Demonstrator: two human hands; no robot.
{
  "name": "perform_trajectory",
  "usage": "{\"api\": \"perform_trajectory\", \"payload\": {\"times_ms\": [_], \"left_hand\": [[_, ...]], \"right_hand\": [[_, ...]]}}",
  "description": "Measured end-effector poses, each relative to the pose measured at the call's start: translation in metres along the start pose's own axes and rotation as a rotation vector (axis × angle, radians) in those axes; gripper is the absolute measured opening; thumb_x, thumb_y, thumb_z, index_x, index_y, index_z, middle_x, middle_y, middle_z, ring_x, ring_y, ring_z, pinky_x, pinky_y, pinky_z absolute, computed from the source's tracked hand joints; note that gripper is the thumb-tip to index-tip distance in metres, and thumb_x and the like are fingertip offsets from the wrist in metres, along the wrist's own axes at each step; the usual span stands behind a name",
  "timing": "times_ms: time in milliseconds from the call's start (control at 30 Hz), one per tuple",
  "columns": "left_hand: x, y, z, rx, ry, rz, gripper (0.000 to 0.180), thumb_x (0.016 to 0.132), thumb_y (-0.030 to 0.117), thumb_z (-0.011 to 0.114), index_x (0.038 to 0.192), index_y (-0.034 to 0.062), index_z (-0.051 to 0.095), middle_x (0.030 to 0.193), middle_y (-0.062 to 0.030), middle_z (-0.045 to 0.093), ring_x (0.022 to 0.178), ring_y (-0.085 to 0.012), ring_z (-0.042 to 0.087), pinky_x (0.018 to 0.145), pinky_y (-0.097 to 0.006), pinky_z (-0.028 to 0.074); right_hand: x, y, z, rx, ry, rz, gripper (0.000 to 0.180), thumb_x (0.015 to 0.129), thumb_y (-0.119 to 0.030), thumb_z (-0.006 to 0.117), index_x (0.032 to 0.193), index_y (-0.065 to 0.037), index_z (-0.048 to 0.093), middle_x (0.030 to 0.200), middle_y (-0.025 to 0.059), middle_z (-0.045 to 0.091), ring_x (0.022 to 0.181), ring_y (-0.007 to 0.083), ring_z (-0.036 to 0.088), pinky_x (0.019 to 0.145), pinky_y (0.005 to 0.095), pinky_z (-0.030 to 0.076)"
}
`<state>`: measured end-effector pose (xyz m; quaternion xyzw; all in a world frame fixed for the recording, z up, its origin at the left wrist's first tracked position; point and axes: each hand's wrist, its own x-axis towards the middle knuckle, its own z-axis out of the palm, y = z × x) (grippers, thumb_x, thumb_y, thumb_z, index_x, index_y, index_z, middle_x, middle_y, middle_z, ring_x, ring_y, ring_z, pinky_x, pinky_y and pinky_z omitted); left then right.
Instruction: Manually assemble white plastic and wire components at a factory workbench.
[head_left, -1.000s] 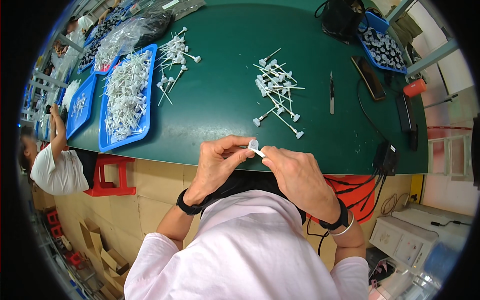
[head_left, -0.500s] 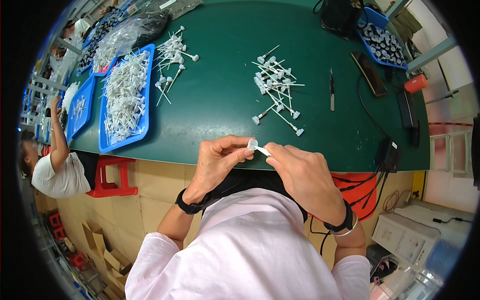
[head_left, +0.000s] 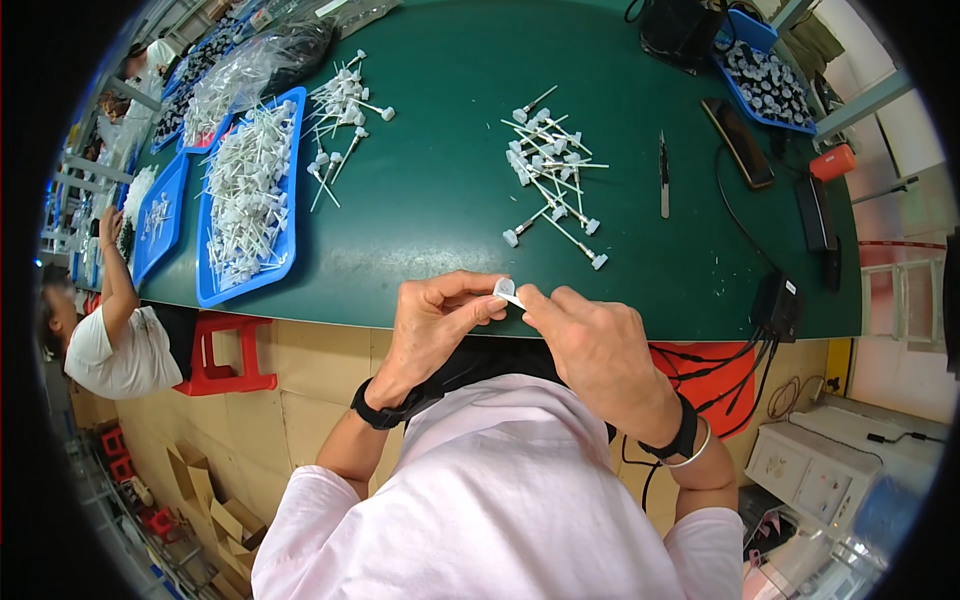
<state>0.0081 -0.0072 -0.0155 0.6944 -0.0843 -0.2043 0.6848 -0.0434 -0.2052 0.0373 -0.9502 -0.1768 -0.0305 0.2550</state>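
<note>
Over the table's front edge, my left hand [head_left: 440, 318] pinches a small translucent white round cap [head_left: 505, 288] between thumb and fingers. My right hand [head_left: 600, 345] is closed on a thin white piece, whose short visible end [head_left: 514, 300] meets the cap; the rest is hidden by my fingers, so I cannot tell its kind. Beyond my hands lies a loose pile of white-capped thin stems [head_left: 550, 155]. A smaller pile of similar capped stems [head_left: 345, 105] is at the left, beside a blue tray [head_left: 292, 200] heaped with more.
Tweezers [head_left: 663, 180] and a phone [head_left: 738, 145] lie on the green table [head_left: 430, 200] at the right. Black cabled boxes [head_left: 778, 305] sit near its right edge. A tray of dark-and-clear parts [head_left: 768, 88] stands far right. Another person [head_left: 120, 340] works at the left near a red stool [head_left: 225, 350].
My right hand has shifted slightly left toward the cap, and less of the white piece shows between my hands. My left hand stays in place, still pinching the cap.
</note>
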Motion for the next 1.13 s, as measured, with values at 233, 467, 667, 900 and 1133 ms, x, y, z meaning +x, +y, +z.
{"api": "perform_trajectory", "payload": {"times_ms": [233, 467, 667, 900, 1133], "left_hand": [[-0.002, 0.001, -0.002, 0.085, 0.017, 0.079, 0.021, 0.090, 0.004, 0.071, 0.111, 0.0000, 0.073, 0.089, -0.0074, 0.075, 0.078, -0.0086, 0.068, 0.070, -0.021, 0.054], [-0.002, 0.000, -0.002, 0.192, 0.040, 0.149, 0.023, 0.088, 0.004, 0.073, 0.111, 0.0020, 0.073, 0.089, -0.0090, 0.076, 0.080, -0.0101, 0.070, 0.070, -0.023, 0.055], [-0.003, 0.002, -0.002, 0.215, 0.042, 0.153, 0.023, 0.087, 0.004, 0.073, 0.110, 0.0020, 0.073, 0.090, -0.0091, 0.076, 0.081, -0.0117, 0.071, 0.070, -0.023, 0.055], [-0.003, 0.001, -0.001, 0.227, 0.045, 0.172, 0.023, 0.087, 0.004, 0.073, 0.110, 0.0025, 0.074, 0.091, -0.0095, 0.076, 0.082, -0.0132, 0.072, 0.071, -0.024, 0.056], [-0.003, 0.004, 0.000, 0.283, 0.032, 0.183, 0.024, 0.087, 0.001, 0.073, 0.111, 0.0012, 0.073, 0.091, -0.0065, 0.074, 0.083, -0.0111, 0.071, 0.070, -0.021, 0.054]], "right_hand": [[0.004, 0.010, -0.010, 0.233, 0.000, 0.016, 0.015, 0.095, -0.012, 0.059, 0.106, -0.002, 0.059, 0.072, 0.0149, 0.062, 0.062, 0.0356, 0.063, 0.052, 0.0434, 0.047], [0.004, 0.013, -0.010, 0.363, -0.079, 0.085, 0.014, 0.096, -0.013, 0.058, 0.102, 0.000, 0.060, 0.071, 0.0196, 0.061, 0.061, 0.0398, 0.060, 0.052, 0.0458, 0.042], [0.004, 0.015, -0.008, 0.372, -0.099, 0.091, 0.014, 0.098, -0.014, 0.057, 0.094, -0.001, 0.058, 0.064, 0.0200, 0.058, 0.058, 0.0406, 0.058, 0.051, 0.0468, 0.041], [0.005, 0.016, -0.009, 0.357, -0.109, 0.075, 0.015, 0.097, -0.014, 0.056, 0.090, -0.001, 0.057, 0.063, 0.0208, 0.057, 0.058, 0.0419, 0.057, 0.051, 0.0475, 0.040], [0.006, 0.016, -0.014, 0.359, -0.129, 0.062, 0.013, 0.097, -0.013, 0.056, 0.097, -0.001, 0.061, 0.070, 0.0209, 0.061, 0.065, 0.0421, 0.061, 0.055, 0.0483, 0.044]]}}
